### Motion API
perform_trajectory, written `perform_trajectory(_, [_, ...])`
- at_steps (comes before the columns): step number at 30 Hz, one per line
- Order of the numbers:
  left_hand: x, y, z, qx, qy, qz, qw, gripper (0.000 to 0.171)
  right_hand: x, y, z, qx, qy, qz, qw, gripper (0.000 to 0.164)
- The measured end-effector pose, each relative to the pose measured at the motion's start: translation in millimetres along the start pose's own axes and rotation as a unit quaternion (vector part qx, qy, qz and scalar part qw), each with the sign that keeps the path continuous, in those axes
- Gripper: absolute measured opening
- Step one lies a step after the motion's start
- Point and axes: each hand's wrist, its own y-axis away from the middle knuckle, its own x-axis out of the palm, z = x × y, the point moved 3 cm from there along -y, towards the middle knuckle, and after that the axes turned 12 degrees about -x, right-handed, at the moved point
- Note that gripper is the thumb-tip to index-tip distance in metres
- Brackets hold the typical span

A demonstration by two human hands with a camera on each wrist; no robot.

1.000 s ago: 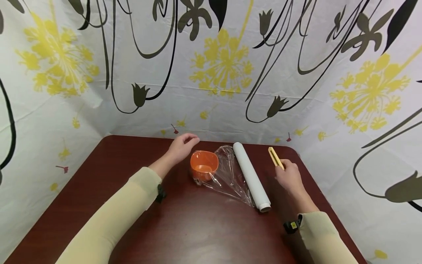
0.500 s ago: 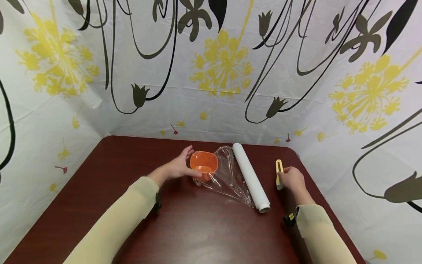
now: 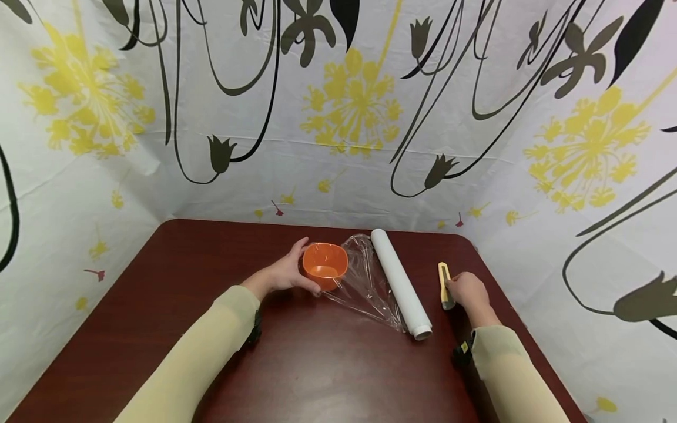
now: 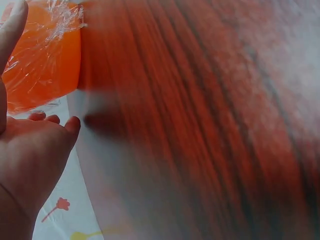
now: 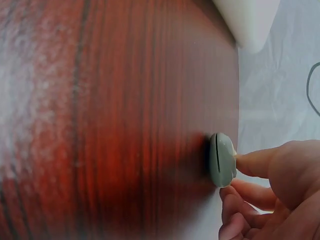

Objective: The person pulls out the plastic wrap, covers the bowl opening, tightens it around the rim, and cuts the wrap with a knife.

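Observation:
An orange bowl (image 3: 325,267) stands toward the far middle of the table, with clear plastic wrap (image 3: 367,291) over it and spreading to its right. My left hand (image 3: 285,273) curves round the bowl's left side, thumb at the near side and fingers at the far side. Crinkled film shows on the bowl (image 4: 42,60) in the left wrist view. At the right, my right hand (image 3: 468,292) pinches a yellow utility knife (image 3: 444,285) between thumb and fingers, low over the tabletop. Only the knife's rounded grey end (image 5: 222,160) shows in the right wrist view.
A white roll of plastic wrap (image 3: 401,285) lies between the bowl and the right hand, joined to the loose film. The dark red-brown table (image 3: 328,376) ends at the back and sides against a white patterned cloth (image 3: 264,194).
My left hand has come down from the bowl's far left and now holds its left side. My right hand has lowered the knife and turned its near end toward me.

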Motion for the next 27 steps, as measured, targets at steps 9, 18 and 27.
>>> perform_trajectory(9, [-0.2,-4.6,4.6,0.013,-0.024,-0.015,0.9995,0.129,2.4,-0.4,-0.8,0.013,-0.004,0.003,1.0,0.043])
perform_trajectory(18, [3.8,-6.1,5.4,0.024,-0.023,-0.016,0.9993,0.109,0.0,0.8,-0.7,0.013,-0.01,0.005,1.0,0.045])
perform_trajectory(27, [2.6,-5.5,7.5,0.01,-0.021,-0.017,0.9996,0.11,-2.9,3.6,-0.1,-0.002,-0.004,0.003,1.0,0.045])
